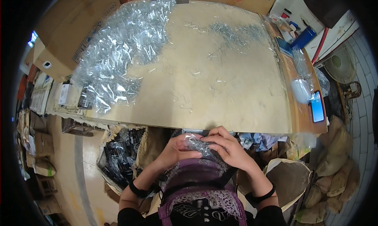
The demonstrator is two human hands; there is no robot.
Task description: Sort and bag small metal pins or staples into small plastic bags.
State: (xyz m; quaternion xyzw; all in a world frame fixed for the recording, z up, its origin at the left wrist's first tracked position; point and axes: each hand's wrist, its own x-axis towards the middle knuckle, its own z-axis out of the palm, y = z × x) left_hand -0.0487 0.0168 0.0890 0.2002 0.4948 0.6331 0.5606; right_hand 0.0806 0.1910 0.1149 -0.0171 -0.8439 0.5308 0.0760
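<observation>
Close to my body, just off the table's front edge, my left hand [176, 150] is closed on a crinkled bunch of shiny clear plastic [200, 145]. My right hand [227, 147] grips the same bunch from the other side, its fingers bent over the top. Whether anything sits inside the plastic cannot be made out. Beyond my hands spreads the pale tabletop [169, 111]. A big heap of similar glossy clear plastic pieces [122, 40] covers its left side. Thin silvery wire-like pieces [240, 33] lie in a loose pile at the far right, with several more scattered over the middle.
Cardboard boxes [78, 33] stand along the left and far sides. On the right ledge lie a lit phone [316, 106], a blue container [304, 37] and clear plastic bags. Below the table are an open sack of dark packets [120, 151] and another open container [289, 178]. A fan [340, 62] stands right.
</observation>
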